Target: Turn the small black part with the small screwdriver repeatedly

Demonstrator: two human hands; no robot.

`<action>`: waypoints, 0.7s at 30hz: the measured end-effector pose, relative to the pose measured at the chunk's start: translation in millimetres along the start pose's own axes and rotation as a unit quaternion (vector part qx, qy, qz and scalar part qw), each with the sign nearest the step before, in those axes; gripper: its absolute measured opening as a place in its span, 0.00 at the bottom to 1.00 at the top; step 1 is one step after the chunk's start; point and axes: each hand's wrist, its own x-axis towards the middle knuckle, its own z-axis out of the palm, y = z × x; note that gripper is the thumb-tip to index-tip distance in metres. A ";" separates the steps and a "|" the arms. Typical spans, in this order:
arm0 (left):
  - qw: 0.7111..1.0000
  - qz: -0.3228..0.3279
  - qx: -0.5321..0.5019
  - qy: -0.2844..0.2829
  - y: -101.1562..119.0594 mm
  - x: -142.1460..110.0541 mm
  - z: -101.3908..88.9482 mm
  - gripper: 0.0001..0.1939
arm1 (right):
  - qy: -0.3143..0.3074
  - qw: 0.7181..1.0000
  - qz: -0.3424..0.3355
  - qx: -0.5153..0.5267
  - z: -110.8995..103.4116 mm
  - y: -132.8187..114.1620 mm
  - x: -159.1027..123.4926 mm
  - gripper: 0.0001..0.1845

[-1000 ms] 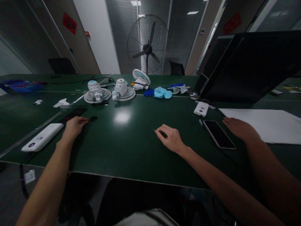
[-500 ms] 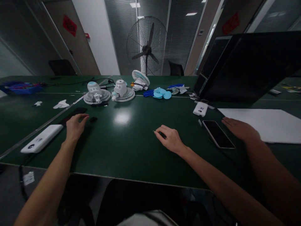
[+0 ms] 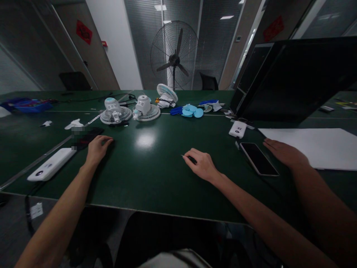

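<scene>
My left hand (image 3: pixel 97 150) rests on the green table with its fingers curled and fingertips pressed down. The fingertips cover the spot of a small black object, which is hidden now. Beside this hand lie a dark phone-like slab (image 3: pixel 90 137) and a white power bank (image 3: pixel 51 164). At the middle of the table, my right hand (image 3: pixel 201 163) is closed in a pinch. A thin, pale, pointed tip (image 3: pixel 182 155) sticks out from its fingers; the rest is hidden.
Small white fans (image 3: pixel 146 111) stand at the back, beside light-blue fan blades (image 3: pixel 192 111) and blue gloves (image 3: pixel 175 110). A phone (image 3: pixel 259 159), a white box (image 3: pixel 237 129) and another person's hand (image 3: pixel 287 152) on a white sheet (image 3: pixel 315 143) are right. A large black monitor (image 3: pixel 295 82) rises behind.
My left hand has moved right, onto the small black object that lay beside it, hiding it. My right hand and the other person's hand have stayed in place.
</scene>
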 end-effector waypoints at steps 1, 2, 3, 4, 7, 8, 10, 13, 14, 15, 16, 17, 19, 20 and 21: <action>1.000 -0.005 -0.002 -0.001 0.7 0.1 -0.1 0.18 | -0.002 1.000 -0.001 0.001 0.1 0.0 -0.1 0.14; 1.000 -0.011 -0.003 -0.004 1.3 0.3 -0.2 0.18 | -0.003 1.000 -0.002 0.002 0.3 0.1 -0.2 0.14; 1.000 -0.018 -0.005 -0.007 1.6 0.5 -0.4 0.18 | -0.003 1.000 -0.003 0.003 0.4 0.2 -0.2 0.14; 1.000 -0.026 -0.006 -0.010 1.9 0.8 -0.5 0.19 | -0.003 1.000 -0.004 0.003 0.5 0.4 -0.3 0.14; 0.998 -0.053 -0.011 -0.020 2.7 1.3 -1.6 0.20 | -0.002 1.000 -0.005 0.005 0.5 0.9 -0.2 0.13; 0.998 -0.061 -0.014 -0.023 3.2 1.3 -2.1 0.21 | -0.003 1.000 -0.005 0.008 0.4 0.9 -0.1 0.13; 0.996 -0.079 -0.020 -0.024 4.3 1.1 -3.2 0.21 | -0.003 1.000 -0.006 0.010 0.2 1.1 0.1 0.13; 0.994 -0.107 -0.031 -0.013 5.8 1.2 -3.6 0.22 | 0.000 1.000 -0.007 0.005 0.5 1.7 0.2 0.12; 0.993 -0.116 -0.035 -0.008 6.0 1.5 -3.3 0.22 | 0.001 1.000 -0.007 0.004 0.8 2.0 0.2 0.12; 0.991 -0.125 -0.039 -0.006 6.2 2.1 -2.7 0.22 | 0.002 1.000 -0.007 0.003 1.2 2.3 0.3 0.12; 0.990 -0.134 -0.043 -0.004 6.3 2.7 -2.0 0.22 | 0.004 1.000 -0.007 0.004 1.7 2.7 0.3 0.12; 0.989 -0.144 -0.047 -0.002 6.5 3.4 -1.1 0.22 | 0.005 1.000 -0.007 0.004 2.1 3.0 0.3 0.12; 0.986 -0.161 -0.054 0.007 7.3 4.5 0.7 0.21 | 0.005 1.000 -0.007 0.003 2.8 3.6 0.3 0.12; 0.984 -0.168 -0.057 0.012 8.1 4.9 1.5 0.20 | 0.004 1.000 -0.007 0.003 3.0 3.8 0.3 0.12; 0.983 -0.173 -0.061 0.017 9.1 5.0 2.2 0.20 | 0.003 1.000 -0.007 0.004 3.0 4.0 0.3 0.12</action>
